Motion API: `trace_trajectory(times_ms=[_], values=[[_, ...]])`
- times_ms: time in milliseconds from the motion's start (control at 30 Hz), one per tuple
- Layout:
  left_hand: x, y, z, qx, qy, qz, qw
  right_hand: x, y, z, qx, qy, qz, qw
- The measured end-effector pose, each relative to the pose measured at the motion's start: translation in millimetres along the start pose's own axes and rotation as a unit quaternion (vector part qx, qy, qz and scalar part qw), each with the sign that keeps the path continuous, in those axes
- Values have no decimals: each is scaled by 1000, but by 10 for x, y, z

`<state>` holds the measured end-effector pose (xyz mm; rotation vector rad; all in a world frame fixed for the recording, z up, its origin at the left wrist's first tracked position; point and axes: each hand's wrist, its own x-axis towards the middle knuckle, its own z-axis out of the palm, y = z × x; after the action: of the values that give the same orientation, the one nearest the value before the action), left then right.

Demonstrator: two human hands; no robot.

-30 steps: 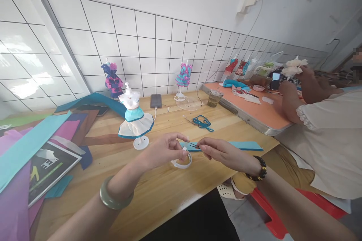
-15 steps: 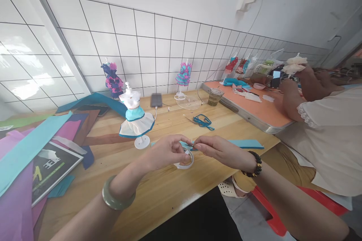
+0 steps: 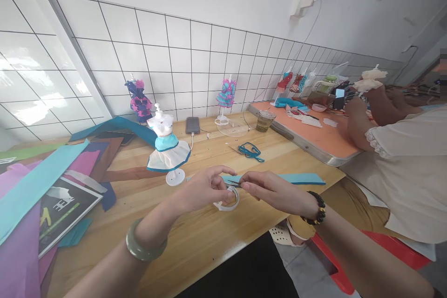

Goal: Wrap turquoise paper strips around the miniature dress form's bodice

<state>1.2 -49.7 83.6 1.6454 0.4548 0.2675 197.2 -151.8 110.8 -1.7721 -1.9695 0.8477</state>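
My left hand (image 3: 204, 188) is curled around a white roll of tape (image 3: 227, 198) held just above the wooden table (image 3: 195, 237). My right hand (image 3: 270, 188) pinches a thin dark tool, likely tweezers (image 3: 233, 183), whose tip meets the roll. Both hands touch at the fingertips. A teal paper strip (image 3: 296, 178) lies just behind them. A small mannequin in a white and teal dress (image 3: 166, 149) stands beyond my left hand.
Coloured paper sheets (image 3: 31, 181) and a booklet (image 3: 59, 209) cover the left of the table. Two more dressed mannequins (image 3: 139, 100) (image 3: 226, 94) stand by the tiled wall, beside a power bank (image 3: 192, 125) and teal scraps (image 3: 249, 151). A co-worker (image 3: 401, 149) works at an orange table (image 3: 314, 137) at right.
My hands came together: the right hand brought the tweezers leftward to the tape roll, and both lowered slightly toward the table. The co-worker's hands shifted a little.
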Motion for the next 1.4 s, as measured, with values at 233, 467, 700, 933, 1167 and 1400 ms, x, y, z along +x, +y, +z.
trace_trajectory(times_ms=[233, 467, 700, 933, 1167, 1400], values=[[-10, -54, -21, 0, 7, -6, 1000, -42, 12, 57, 49, 49, -25, 997], [-22, -51, -72, 43, 14, -3, 999, 226, 476, 66, -110, 145, -1, 983], [-46, 1, -110, 20, 8, -15, 1000, 751, 1193, 163, -204, 179, 100, 957], [-70, 56, -133, 16, 5, -8, 1000, 728, 1038, 169, -176, 217, 70, 957], [-99, 109, -158, 16, 14, 8, 1000, 259, 344, 576, 204, 143, -24, 968], [-128, 156, -187, 29, 28, 29, 999, 245, 185, 853, 202, 126, -25, 971]])
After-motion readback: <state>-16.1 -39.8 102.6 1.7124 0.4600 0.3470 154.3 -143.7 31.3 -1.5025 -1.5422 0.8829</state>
